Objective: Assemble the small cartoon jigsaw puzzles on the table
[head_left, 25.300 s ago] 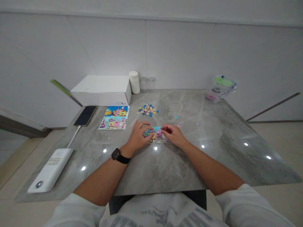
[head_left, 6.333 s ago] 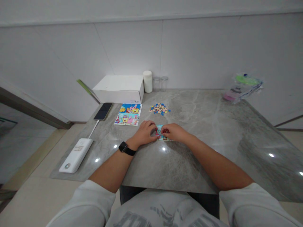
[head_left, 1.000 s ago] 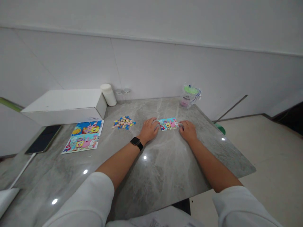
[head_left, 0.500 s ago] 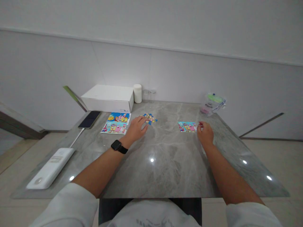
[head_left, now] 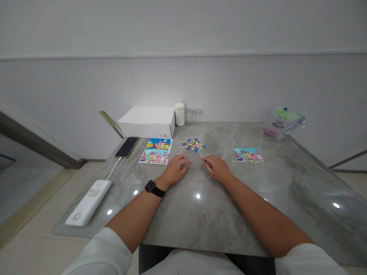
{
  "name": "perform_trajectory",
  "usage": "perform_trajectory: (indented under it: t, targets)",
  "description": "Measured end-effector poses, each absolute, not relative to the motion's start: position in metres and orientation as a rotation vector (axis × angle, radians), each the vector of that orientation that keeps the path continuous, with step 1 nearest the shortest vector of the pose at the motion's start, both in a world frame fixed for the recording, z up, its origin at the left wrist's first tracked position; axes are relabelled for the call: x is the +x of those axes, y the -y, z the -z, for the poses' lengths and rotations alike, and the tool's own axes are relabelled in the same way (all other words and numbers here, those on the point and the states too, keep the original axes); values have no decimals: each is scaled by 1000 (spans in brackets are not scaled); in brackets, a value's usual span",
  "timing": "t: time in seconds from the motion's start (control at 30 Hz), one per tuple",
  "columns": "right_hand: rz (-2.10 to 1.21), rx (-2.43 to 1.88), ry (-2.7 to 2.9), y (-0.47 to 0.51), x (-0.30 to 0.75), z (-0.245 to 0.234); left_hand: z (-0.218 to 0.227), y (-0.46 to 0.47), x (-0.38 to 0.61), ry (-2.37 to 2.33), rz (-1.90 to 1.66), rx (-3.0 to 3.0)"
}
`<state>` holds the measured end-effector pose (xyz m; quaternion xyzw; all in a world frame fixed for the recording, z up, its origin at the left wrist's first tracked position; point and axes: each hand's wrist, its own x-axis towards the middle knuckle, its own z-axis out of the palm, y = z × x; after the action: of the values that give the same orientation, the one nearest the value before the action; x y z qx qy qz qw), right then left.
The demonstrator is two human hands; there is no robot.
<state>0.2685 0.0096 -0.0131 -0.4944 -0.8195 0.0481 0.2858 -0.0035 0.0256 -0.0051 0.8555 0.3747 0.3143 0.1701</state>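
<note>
A pile of loose jigsaw puzzle pieces [head_left: 193,144], mostly blue and yellow, lies on the grey marbled table [head_left: 200,214]. Just in front of it is my left hand [head_left: 176,169], wearing a black watch; thumb and fingers are apart and nothing shows between them. My right hand [head_left: 217,167] faces it across a small gap, its fingertips pinched on a tiny reddish puzzle piece [head_left: 205,161], mostly hidden by the fingers. To the right lies a small colourful cartoon picture [head_left: 249,155]. A larger cartoon picture sheet [head_left: 155,151] lies left of the pile.
Behind the sheet stands a white box [head_left: 146,121], with a white bottle [head_left: 179,114] and clear glasses [head_left: 193,117] beside it. A phone [head_left: 126,147] is cabled to a white power bank [head_left: 89,202] at left. A plastic bag [head_left: 283,123] sits at the back right.
My right hand has come left from beside the small picture to the front of the pile. My left hand has drawn back from the pieces. The camera view has turned left and levelled.
</note>
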Motion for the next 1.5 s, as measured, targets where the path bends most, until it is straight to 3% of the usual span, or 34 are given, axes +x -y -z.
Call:
perform_trajectory:
  t: [0.17,0.4,0.53,0.87,1.1,1.5]
  targets:
    - [-147,-1322,2159,-13,277,15,-5,-25,-9,-1177,-848,2467]
    - [-170,-1265,2233,-27,241,0,-25,-15,-20,-1984,-561,2411]
    - [-144,-1264,2321,-53,203,-14,-32,-8,-16,-2176,-362,2361]
    - [-46,-1445,2541,-109,94,-17,-51,0,-40,-2348,-175,2140]
    - [-16,-1484,2572,-126,73,-11,-47,-5,-50,-2272,-118,1983]
    - [-179,-1520,1789,-155,99,-30,-16,-21,-50,-2215,-345,2176]
